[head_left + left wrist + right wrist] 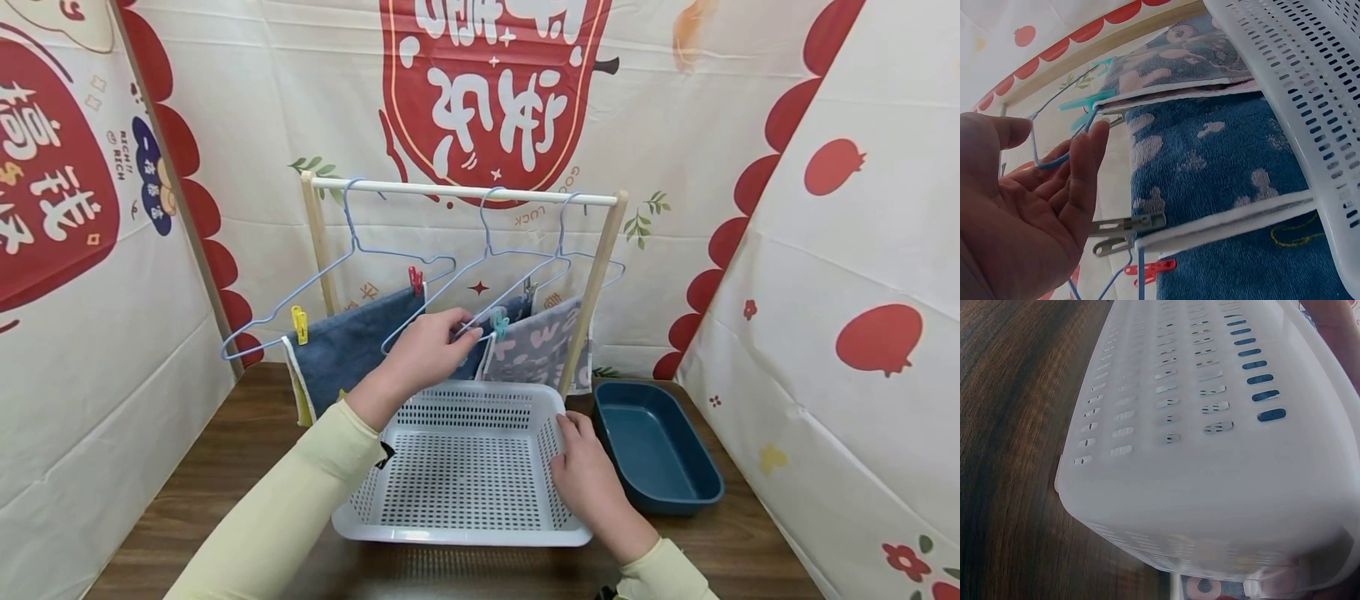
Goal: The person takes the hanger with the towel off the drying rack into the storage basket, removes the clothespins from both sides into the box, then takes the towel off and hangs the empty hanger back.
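Three blue wire hangers hang from a rack's white rod (pixel 450 192). My left hand (pixel 431 346) holds the lower near corner of the right-hand hanger (pixel 1054 164) between thumb and fingers. From that hanger hangs a grey patterned towel (pixel 542 340), with a teal clothespin (pixel 500 323) at its near edge. A blue patterned towel (pixel 1210 150) with a grey clothespin (pixel 1129 228) is on the middle hanger. My right hand (pixel 588 475) grips the right rim of a white perforated basket (pixel 461 534), its fingers partly hidden in the right wrist view.
On the left hanger, a dark blue towel (pixel 348 342) is held by yellow (pixel 300 325) and red (pixel 416 281) clothespins. A dark teal tub (pixel 660 446) stands right of the basket on the wooden table (pixel 195 492). Printed cloth walls (pixel 285 100) enclose the space.
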Tool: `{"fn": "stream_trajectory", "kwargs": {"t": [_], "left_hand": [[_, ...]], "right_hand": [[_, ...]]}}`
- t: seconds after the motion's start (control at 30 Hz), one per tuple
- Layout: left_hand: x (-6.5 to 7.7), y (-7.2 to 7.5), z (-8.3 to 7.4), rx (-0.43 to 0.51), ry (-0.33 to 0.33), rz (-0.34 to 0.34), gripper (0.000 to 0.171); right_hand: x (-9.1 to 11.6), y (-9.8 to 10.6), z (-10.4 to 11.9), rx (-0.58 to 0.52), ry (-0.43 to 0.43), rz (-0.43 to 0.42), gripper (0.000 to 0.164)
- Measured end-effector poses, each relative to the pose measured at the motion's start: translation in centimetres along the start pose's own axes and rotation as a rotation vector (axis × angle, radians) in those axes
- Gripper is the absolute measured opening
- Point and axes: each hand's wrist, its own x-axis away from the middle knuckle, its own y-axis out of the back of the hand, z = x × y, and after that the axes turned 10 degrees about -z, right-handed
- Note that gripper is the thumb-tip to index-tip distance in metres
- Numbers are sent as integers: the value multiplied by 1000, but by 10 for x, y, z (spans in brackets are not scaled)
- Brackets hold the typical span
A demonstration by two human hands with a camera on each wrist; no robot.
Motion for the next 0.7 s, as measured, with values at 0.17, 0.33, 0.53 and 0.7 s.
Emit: {"fn": "stream_trajectory", "kwargs": {"t": [0.17, 0.33, 0.53, 0.7], "left_hand": [[-10, -12, -3, -18, -15, -35, 35], [-13, -20, -3, -11, -5, -52, 42], [-13, -24, -3, 13, -19, -76, 43], [-13, -24, -5, 17, -99, -140, 41]], "right_hand": [[0, 0, -1, -13, -7, 4, 61], [0, -1, 1, -20, -10, 0, 61], [1, 0, 2, -10, -12, -8, 61], [1, 1, 2, -10, -16, -8, 61]]}}
